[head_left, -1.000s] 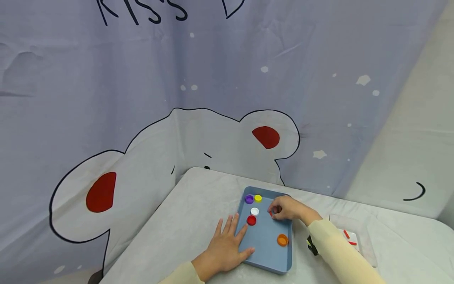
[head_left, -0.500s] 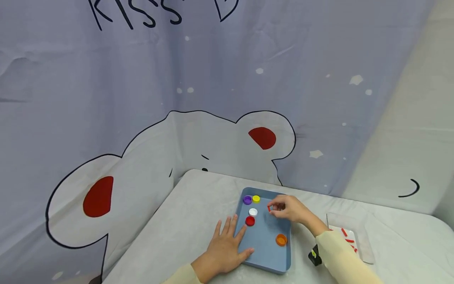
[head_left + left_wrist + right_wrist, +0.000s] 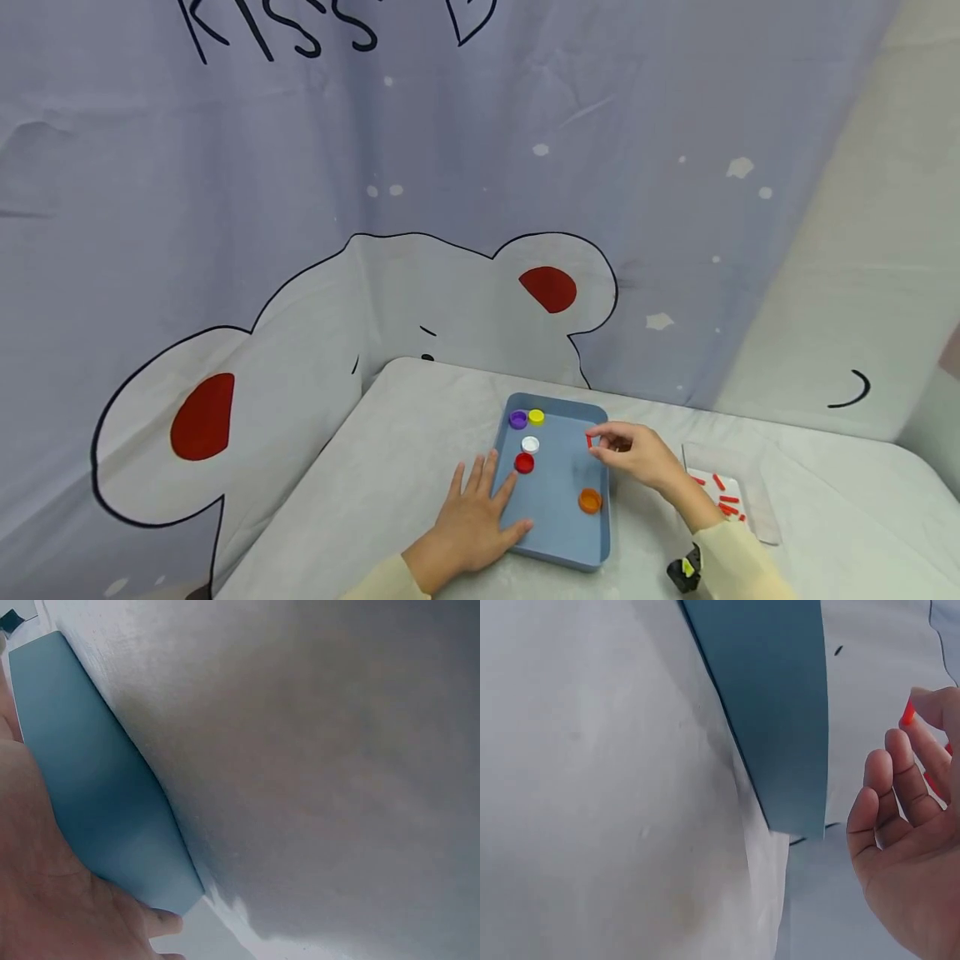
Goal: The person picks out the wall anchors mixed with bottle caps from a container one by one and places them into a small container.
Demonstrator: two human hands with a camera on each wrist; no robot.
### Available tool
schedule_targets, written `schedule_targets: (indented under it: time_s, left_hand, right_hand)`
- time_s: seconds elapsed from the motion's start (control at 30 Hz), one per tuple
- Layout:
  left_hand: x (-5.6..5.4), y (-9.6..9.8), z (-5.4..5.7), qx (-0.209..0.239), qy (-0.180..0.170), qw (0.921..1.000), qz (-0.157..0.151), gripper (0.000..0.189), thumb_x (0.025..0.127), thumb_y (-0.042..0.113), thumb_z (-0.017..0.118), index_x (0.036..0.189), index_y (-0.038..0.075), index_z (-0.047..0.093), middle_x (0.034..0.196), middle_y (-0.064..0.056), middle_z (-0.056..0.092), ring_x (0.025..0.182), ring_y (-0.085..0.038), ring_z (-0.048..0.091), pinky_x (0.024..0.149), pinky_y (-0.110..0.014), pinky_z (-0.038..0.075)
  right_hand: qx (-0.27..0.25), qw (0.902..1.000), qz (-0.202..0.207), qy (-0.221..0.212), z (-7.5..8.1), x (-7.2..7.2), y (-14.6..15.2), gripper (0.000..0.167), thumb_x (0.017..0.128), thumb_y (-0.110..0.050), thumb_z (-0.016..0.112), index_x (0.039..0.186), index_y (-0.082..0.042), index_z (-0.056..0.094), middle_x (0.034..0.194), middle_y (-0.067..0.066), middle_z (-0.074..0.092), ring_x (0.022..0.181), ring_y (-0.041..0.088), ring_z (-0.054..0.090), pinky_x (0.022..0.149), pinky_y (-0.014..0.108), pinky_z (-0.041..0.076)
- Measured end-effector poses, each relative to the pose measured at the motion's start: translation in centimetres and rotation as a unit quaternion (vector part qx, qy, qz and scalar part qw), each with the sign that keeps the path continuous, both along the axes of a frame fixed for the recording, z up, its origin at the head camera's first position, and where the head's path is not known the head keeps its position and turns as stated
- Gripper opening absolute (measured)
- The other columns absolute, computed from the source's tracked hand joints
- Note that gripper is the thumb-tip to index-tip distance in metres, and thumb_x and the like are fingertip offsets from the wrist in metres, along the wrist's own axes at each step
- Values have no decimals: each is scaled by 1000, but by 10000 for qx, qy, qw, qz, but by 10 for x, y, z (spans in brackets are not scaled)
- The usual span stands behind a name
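Observation:
My right hand (image 3: 636, 457) pinches a small red stick (image 3: 589, 442) between thumb and index finger, above the right side of a blue-grey tray (image 3: 555, 533). In the right wrist view, the tip of the red stick (image 3: 908, 712) pokes out between thumb and finger, and the other fingers are loosely bent. My left hand (image 3: 472, 523) lies with spread, straight fingers along the tray's left edge. In the tray sit round caps: purple (image 3: 517, 419), yellow (image 3: 536, 417), white (image 3: 530, 444), red (image 3: 524, 462) and a larger orange one (image 3: 590, 501).
Right of the tray, a clear plastic box (image 3: 767, 517) holds several red sticks (image 3: 718, 482). A black object (image 3: 683, 572) with a yellow-green patch shows at my right wrist. A printed cloth (image 3: 450, 167) hangs behind the white-covered table (image 3: 420, 417).
My right hand has moved to the right over the tray, carrying the red stick. My left hand has stayed at the tray's edge. The head view has shifted slightly.

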State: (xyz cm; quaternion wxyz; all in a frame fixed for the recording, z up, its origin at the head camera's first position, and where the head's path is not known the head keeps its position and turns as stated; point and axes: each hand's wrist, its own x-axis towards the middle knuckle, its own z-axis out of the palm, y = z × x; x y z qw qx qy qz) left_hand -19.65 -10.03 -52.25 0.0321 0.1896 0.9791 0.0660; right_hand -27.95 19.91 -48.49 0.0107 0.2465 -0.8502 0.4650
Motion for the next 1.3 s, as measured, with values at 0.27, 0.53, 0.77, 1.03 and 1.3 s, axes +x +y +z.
schedule_targets:
  time_s: [0.27, 0.53, 0.77, 1.03, 1.3]
  left_hand:
    - [3, 0, 4, 56, -60, 10000, -23, 80, 98, 73, 32, 158, 22, 38, 169, -17, 12, 155, -39, 12, 120, -64, 8]
    - [3, 1, 4, 170, -7, 9998, -65, 78, 99, 71, 34, 158, 19, 39, 168, -19, 13, 154, -41, 13, 120, -64, 7]
    - [5, 2, 10, 215, -125, 9997, -39, 79, 99, 71, 34, 158, 19, 39, 169, -19, 12, 155, -40, 12, 120, -63, 7]
    - [4, 0, 12, 268, -201, 9994, -53, 77, 100, 69, 36, 158, 18, 39, 168, -19, 12, 155, -41, 11, 120, -65, 6]
    - [4, 2, 10, 282, -116, 9995, -40, 78, 99, 70, 36, 156, 16, 41, 168, -20, 15, 154, -42, 14, 120, -65, 7]
  right_hand:
    - [-107, 9991, -348, -225, 8, 15, 24, 33, 90, -18, 78, 117, 0, 72, 85, 1, 66, 74, 8, 59, 64, 23, 49]
    - [-95, 9940, -863, -661, 17, 29, 55, 38, 92, -23, 76, 124, -4, 69, 94, 4, 67, 81, 12, 64, 70, 26, 53]
    - [20, 9907, -1138, -748, 22, 41, 86, 45, 94, -30, 74, 130, -4, 66, 98, 6, 67, 82, 19, 64, 65, 30, 52]
    - [97, 9869, -1420, -764, 29, 50, 116, 46, 96, -28, 71, 133, -1, 63, 91, 6, 65, 74, 13, 57, 60, 28, 48]
    - [348, 9853, -1559, -612, 27, 55, 133, 43, 97, -27, 70, 131, -1, 64, 92, 9, 69, 76, 11, 61, 65, 26, 47]
